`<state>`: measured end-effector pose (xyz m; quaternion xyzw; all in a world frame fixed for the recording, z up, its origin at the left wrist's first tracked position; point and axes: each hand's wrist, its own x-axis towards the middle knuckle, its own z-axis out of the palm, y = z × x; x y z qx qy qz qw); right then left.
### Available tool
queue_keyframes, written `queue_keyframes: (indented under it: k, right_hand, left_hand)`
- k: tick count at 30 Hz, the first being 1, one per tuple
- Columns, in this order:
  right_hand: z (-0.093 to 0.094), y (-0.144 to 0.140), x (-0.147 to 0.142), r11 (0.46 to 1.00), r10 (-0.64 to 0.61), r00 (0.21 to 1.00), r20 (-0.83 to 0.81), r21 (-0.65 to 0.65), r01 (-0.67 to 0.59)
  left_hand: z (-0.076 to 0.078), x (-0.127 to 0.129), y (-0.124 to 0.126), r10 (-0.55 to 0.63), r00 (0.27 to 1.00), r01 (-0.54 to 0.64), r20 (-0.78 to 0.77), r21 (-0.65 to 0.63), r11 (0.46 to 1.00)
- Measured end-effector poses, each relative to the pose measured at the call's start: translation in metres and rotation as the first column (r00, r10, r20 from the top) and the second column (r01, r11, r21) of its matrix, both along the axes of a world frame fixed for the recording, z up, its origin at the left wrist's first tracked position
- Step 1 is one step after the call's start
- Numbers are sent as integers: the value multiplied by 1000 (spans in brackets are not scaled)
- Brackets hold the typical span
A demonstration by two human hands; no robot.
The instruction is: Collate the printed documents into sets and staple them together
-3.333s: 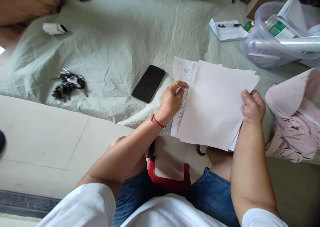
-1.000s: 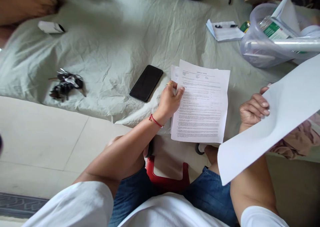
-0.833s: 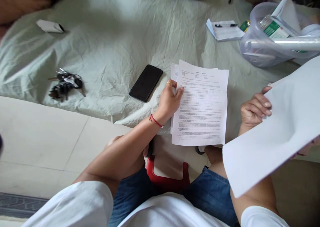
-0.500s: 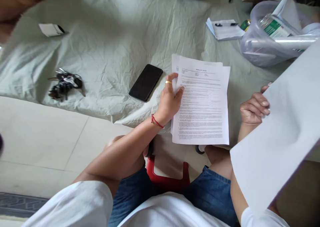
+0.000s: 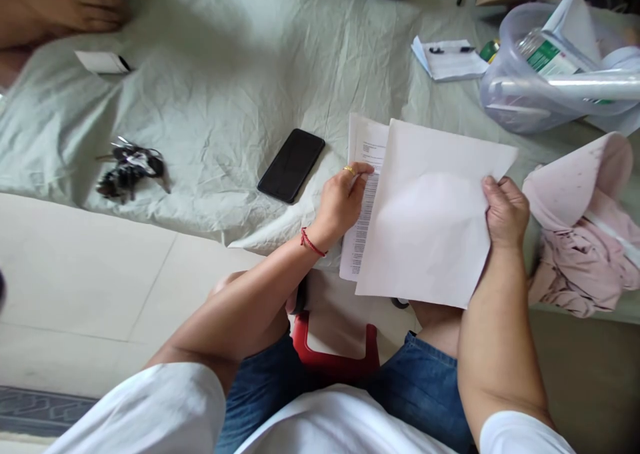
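A stack of printed papers (image 5: 356, 241) lies at the edge of the cloth-covered surface, with lines of small type along its visible left strip. My left hand (image 5: 343, 197), with a gold ring and a red cord bracelet at the wrist, grips the left edge of this stack. My right hand (image 5: 507, 211) is closed on the right edge of a sheet of paper (image 5: 427, 214), thumb on top. Its blank side faces up, and it covers most of the stack. Left of my left hand lies a black smartphone (image 5: 291, 165).
A bunch of keys (image 5: 133, 167) is at left. Pink cloth (image 5: 575, 261) lies at right, below a clear plastic tub (image 5: 530, 101) holding papers and a bottle. Beside the tub is a notepad (image 5: 450, 67) with a pen. Another person's hand (image 5: 95, 7) rests at top left.
My right hand has swung the sheet from the far right, leftward and down over the printed stack, uncovering the pink cloth. My left hand stays at the stack's edge.
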<state>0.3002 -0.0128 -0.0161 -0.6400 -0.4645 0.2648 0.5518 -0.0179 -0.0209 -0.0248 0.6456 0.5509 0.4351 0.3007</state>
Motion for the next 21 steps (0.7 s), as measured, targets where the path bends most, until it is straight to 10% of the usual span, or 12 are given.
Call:
queue_keyframes:
  k: [21]
  right_hand:
    - [-6, 3, -39, 980, 43, 956, 290, 176, -97]
  left_hand:
    - [-16, 0, 3, 31, 1000, -31, 5, -81, 996]
